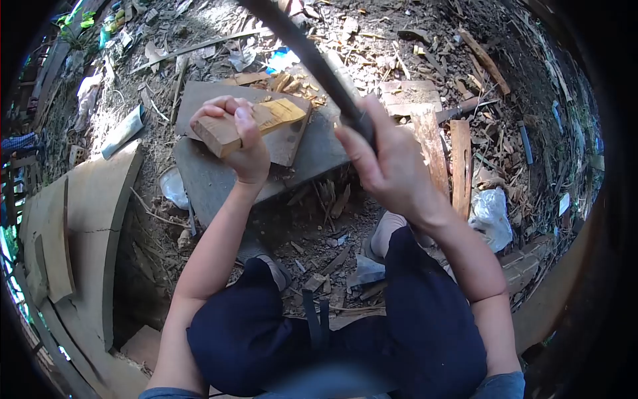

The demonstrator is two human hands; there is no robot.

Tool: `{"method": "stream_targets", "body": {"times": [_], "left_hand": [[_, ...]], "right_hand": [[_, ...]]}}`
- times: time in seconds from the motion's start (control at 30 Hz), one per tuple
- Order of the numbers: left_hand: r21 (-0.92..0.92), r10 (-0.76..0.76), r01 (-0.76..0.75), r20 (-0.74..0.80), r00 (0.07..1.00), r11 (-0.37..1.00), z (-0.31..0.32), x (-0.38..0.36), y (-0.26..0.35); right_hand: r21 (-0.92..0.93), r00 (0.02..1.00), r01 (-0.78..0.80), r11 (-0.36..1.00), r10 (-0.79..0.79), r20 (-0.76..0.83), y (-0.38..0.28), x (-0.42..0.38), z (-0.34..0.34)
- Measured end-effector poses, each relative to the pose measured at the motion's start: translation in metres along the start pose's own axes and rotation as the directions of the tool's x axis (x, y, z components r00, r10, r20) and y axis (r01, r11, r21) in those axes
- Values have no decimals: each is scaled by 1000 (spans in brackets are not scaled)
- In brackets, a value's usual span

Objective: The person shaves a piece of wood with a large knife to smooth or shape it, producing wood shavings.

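My left hand (246,136) is wrapped round a wooden block (282,113), its far end cut down to fresh yellow wood. That far end rests on or just above a thick board (287,147), which lies on a low grey bench (206,189). In my right hand (395,156) is a machete (306,56), its long dark blade raised and slanting up to the left. The hand hides most of its handle. Wood chips (292,85) lie at the back of the board.
To the right lie a knife with a wooden handle (458,110), a split wood piece (460,166) and a clear plastic bag (492,219). Large curved boards (93,226) lean at the left. Chips and scraps cover the dirt ground.
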State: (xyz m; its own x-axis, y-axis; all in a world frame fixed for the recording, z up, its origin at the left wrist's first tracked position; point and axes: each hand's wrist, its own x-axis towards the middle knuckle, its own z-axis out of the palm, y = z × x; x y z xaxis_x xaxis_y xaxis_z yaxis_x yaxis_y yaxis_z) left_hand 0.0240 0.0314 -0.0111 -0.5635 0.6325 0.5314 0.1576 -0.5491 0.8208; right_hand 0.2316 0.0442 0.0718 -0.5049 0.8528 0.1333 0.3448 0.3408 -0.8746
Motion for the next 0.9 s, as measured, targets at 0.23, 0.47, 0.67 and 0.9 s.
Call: {"method": "stream_targets", "body": {"times": [0.23,0.47,0.67,0.9], "left_hand": [[30,2,-2,-11,1000,1000,5,1,-2],[-10,-32,32,-9,999,999,2,-1,-5],[57,-9,10,-20,1000,998,4,-2,-1],[144,-4,4,4,1000,990,7,5,-8]], "right_hand": [[-385,958,-134,913,219,185,73,-18,35],[-114,993,-56,992,67,101,-16,5,-14],[-408,931,-167,897,280,235,71,-22,36],[-351,947,-151,924,237,216,44,-9,19]]}}
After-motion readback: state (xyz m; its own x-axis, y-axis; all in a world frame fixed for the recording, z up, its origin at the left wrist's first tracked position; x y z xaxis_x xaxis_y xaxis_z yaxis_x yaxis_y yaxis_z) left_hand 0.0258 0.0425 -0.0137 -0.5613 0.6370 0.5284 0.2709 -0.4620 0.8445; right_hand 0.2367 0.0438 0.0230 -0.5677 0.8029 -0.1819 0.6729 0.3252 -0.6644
